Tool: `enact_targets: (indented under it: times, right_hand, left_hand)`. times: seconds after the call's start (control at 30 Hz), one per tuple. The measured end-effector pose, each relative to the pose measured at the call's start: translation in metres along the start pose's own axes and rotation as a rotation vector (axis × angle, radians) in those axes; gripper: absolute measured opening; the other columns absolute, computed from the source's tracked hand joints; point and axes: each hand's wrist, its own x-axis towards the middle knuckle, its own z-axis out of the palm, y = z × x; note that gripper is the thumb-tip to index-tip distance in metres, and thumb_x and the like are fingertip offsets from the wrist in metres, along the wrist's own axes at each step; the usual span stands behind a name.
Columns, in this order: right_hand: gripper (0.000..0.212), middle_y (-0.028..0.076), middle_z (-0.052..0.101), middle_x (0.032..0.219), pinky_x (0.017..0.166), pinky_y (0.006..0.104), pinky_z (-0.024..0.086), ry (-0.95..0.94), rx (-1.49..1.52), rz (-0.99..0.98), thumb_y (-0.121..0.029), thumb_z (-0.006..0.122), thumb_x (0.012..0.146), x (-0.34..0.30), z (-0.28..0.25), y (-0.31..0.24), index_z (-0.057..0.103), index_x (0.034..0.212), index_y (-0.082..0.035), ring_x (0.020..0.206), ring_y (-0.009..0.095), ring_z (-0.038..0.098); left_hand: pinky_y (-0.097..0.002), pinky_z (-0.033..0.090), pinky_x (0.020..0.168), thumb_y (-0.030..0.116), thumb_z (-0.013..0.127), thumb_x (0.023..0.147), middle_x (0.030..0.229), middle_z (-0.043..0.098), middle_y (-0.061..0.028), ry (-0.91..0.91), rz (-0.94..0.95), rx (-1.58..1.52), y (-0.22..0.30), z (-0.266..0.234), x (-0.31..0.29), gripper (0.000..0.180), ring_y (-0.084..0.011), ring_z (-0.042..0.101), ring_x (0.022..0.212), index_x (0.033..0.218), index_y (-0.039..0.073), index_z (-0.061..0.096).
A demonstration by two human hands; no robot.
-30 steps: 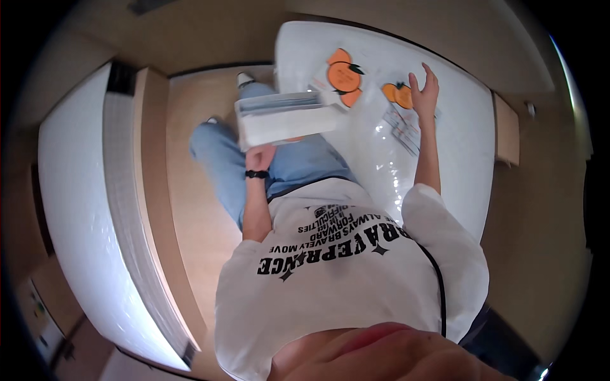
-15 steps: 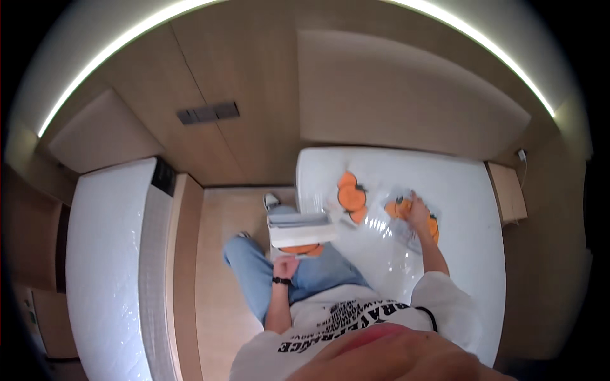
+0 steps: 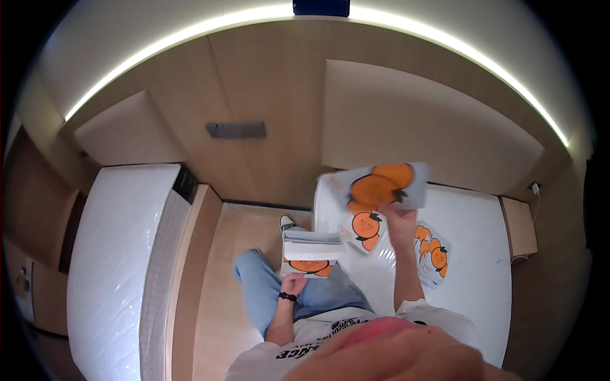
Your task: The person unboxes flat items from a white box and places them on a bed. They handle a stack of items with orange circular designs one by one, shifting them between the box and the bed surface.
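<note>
My left hand [image 3: 293, 284] grips the lower edge of an open white box [image 3: 311, 251] in front of my legs. Oranges are printed on its front, and thin grey-white edges of flat things show at its top. My right hand [image 3: 400, 223] is raised over the bed and pinches a flat white packet [image 3: 386, 184] printed with large oranges, slightly blurred by motion. Below it on the bed, left of my right forearm, lies an orange-printed packet [image 3: 366, 230]. To the right of that forearm, several similar packets [image 3: 437, 257] overlap.
A plastic-wrapped white mattress [image 3: 476, 286] lies at my right. Another wrapped mattress [image 3: 117, 267] stands at left, beside a wooden bed side [image 3: 190, 254]. Wooden floor [image 3: 222, 273] runs between them. Far right are a small wooden nightstand [image 3: 520, 225] and a charger with cord [image 3: 535, 187].
My right hand has come up from the packets on the bed, lifting one orange-printed packet up and left. My left hand still holds the box. The view has tilted up.
</note>
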Motion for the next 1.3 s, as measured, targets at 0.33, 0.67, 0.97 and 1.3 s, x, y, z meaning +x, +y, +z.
enact_targets:
  times: [0.33, 0.67, 0.97, 1.3]
  right_hand:
    - [0.038, 0.008, 0.063, 0.099, 0.078, 0.0282, 0.051, -0.245, -0.180, 0.173, 0.003, 0.070, 0.076, -0.029, 0.012, 0.026, 0.055, 0.111, 0.002, 0.086, 0.014, 0.061]
    - [0.033, 0.007, 0.067, 0.093, 0.075, 0.0274, 0.049, -0.761, -0.743, 0.155, -0.012, 0.073, 0.075, -0.033, 0.023, 0.002, 0.063, 0.105, -0.003, 0.082, 0.016, 0.063]
    - [0.050, 0.013, 0.055, 0.125, 0.099, 0.0385, 0.038, -0.344, -1.013, -0.263, -0.021, 0.068, 0.080, -0.010, -0.045, 0.036, 0.053, 0.127, -0.009, 0.115, 0.029, 0.049]
    - [0.085, 0.018, 0.019, 0.152, 0.106, 0.0627, 0.018, 0.300, -1.668, 0.675, -0.071, 0.050, 0.077, -0.089, -0.346, 0.114, 0.021, 0.148, -0.032, 0.136, 0.047, 0.019]
  left_hand:
    - [-0.0438, 0.033, 0.106, -0.008, 0.055, 0.069, 0.125, 0.057, -0.0117, 0.031, 0.045, 0.010, -0.006, 0.002, 0.002, 0.057, -0.0286, 0.050, 0.120, 0.126, 0.001, 0.051]
    - [-0.0419, 0.033, 0.105, -0.004, 0.058, 0.073, 0.122, 0.060, -0.0117, -0.021, 0.079, 0.074, -0.009, 0.002, 0.004, 0.050, -0.0271, 0.052, 0.117, 0.122, -0.001, 0.053]
    - [-0.0405, 0.032, 0.106, -0.005, 0.056, 0.074, 0.124, 0.058, -0.0127, 0.000, 0.060, -0.015, -0.004, -0.013, -0.004, 0.049, -0.0274, 0.049, 0.121, 0.123, -0.002, 0.052]
    - [-0.0360, 0.049, 0.080, -0.007, 0.056, 0.073, 0.102, 0.066, -0.0074, 0.074, 0.085, 0.025, -0.002, 0.016, -0.005, 0.038, -0.0226, 0.064, 0.091, 0.109, 0.003, 0.060]
